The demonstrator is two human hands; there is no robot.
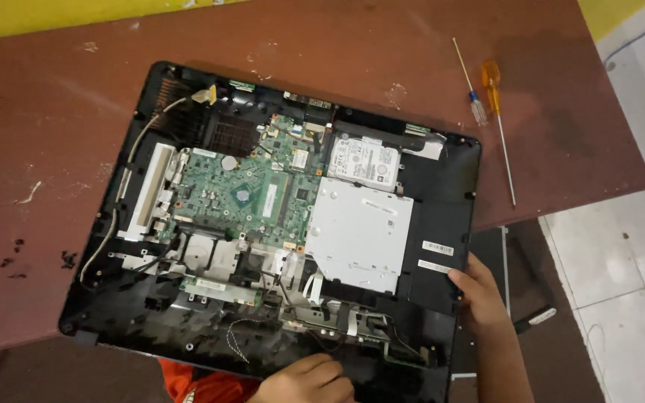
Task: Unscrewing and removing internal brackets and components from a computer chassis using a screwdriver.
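Note:
An opened black all-in-one computer chassis (442, 224) lies face down on a dark red table (54, 149). Inside I see a green motherboard (251, 190), a silver hard drive (363, 163) and a flat silver optical drive (356, 231). My right hand (479, 287) grips the chassis's right edge, thumb on the black panel. At the near edge my left hand (307, 380) rests with curled fingers on the lower rim, next to loose cables. Neither hand holds a tool.
Two screwdrivers lie on the table at the far right: a thin blue-handled one (470, 86) and a long orange-handled one (498, 112). A black panel (516, 269) lies on the white tiled floor (621, 246) under the table's right edge. An orange garment (203, 384) shows below.

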